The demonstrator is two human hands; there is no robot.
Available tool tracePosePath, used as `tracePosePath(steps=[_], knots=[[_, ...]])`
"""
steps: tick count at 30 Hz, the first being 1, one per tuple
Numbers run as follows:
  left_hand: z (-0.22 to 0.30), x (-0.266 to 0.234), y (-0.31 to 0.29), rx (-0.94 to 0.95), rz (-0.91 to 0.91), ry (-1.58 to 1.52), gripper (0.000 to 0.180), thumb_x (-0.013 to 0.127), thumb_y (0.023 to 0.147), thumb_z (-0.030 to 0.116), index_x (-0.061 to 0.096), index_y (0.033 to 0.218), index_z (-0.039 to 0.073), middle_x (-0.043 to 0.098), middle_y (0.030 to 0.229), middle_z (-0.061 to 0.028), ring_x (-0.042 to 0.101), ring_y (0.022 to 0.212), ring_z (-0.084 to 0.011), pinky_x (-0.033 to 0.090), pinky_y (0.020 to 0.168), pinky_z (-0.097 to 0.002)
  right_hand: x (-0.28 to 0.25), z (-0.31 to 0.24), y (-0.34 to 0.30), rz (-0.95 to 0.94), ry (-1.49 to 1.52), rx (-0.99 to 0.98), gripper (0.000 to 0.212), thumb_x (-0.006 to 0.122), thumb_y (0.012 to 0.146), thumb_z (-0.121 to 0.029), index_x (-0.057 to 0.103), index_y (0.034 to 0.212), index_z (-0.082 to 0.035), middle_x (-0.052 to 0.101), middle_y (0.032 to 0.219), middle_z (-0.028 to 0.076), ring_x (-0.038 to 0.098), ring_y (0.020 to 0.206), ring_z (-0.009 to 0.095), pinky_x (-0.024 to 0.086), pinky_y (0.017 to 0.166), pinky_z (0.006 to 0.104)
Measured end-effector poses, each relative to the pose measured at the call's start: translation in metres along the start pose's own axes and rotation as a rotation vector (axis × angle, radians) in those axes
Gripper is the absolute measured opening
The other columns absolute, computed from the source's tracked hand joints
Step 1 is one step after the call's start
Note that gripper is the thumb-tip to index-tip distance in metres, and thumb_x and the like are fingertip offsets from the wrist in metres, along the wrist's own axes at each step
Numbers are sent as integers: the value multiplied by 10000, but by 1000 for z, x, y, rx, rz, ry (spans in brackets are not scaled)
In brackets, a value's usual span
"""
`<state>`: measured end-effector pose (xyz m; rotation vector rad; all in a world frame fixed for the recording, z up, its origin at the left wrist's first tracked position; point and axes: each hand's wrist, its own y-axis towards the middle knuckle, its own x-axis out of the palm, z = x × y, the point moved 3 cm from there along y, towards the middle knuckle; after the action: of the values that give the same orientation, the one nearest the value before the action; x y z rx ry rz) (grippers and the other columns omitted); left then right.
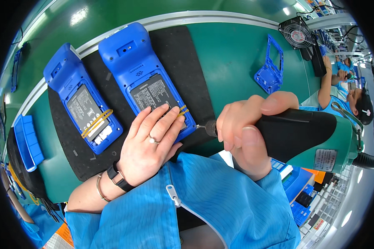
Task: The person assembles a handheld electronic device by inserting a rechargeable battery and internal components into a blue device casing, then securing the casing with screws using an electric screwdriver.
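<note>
My left hand (151,139) lies over the lower part of a blue handheld device (129,54), fingers stretched across its black battery (153,92) and beside a yellow rubber band (184,111). My right hand (249,128) is wrapped round a green and black electric screwdriver (303,135), which is held nearly level. Its bit meets the device's lower right corner, by a screw hole; the screw itself is too small to make out. To the left lies a second blue handheld device (66,79), its battery showing and yellow rubber bands (96,123) around it.
Both devices rest on a black mat (195,74) on a green table (224,50). A blue plastic frame (270,70) lies at the right, near a small fan (297,33). A blue bin (28,143) stands at far left. Another person (340,95) sits at right.
</note>
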<state>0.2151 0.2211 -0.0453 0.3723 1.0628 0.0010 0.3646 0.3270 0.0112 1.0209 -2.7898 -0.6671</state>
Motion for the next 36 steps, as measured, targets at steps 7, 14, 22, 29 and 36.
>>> tracePosePath(steps=[7, 14, 22, 29, 36], knots=[[-2, 2, -2, -11, -15, 27, 569, 757, 665, 169, 602, 1200, 57, 540, 1295, -87, 494, 1219, -260, 374, 1045, -426, 6, -4, 11, -290, -9, -20, 380, 587, 854, 35, 326, 1085, -116, 548, 742, 53, 521, 519, 157, 462, 512, 316], [-2, 0, 0, -1, -23, 13, 569, 759, 665, 173, 601, 1199, 52, 541, 1289, -86, 494, 1216, -257, 375, 1044, -421, 10, 2, 13, -93, 365, -2, 309, 578, 717, 178, 451, 957, 30, 550, 688, 112, 554, 598, 157, 431, 540, 265], [-1, 1, -1, -11, -18, 14, 581, 761, 661, 169, 594, 1206, 55, 538, 1294, -82, 488, 1223, -258, 367, 1051, -420, 2, 3, 10, -81, 342, -73, 330, 553, 761, 154, 412, 1019, 3, 531, 668, 86, 534, 558, 145, 442, 521, 263], [-1, 2, -2, -16, 7, -22, 620, 789, 605, 150, 601, 1187, 46, 548, 1281, -112, 508, 1204, -302, 395, 1023, -483, -1, -6, 14, 34, 296, 19, 262, 554, 915, -84, 362, 1092, -102, 485, 649, 23, 463, 450, 125, 409, 449, 269], [-5, -18, -30, -128, 40, 12, 560, 746, 659, 192, 606, 1165, -3, 546, 1289, -143, 510, 1200, -323, 412, 1001, -469, 12, -21, 20, -170, 252, -19, 392, 572, 883, -23, 311, 1157, -123, 511, 649, 34, 515, 483, 156, 457, 468, 295]])
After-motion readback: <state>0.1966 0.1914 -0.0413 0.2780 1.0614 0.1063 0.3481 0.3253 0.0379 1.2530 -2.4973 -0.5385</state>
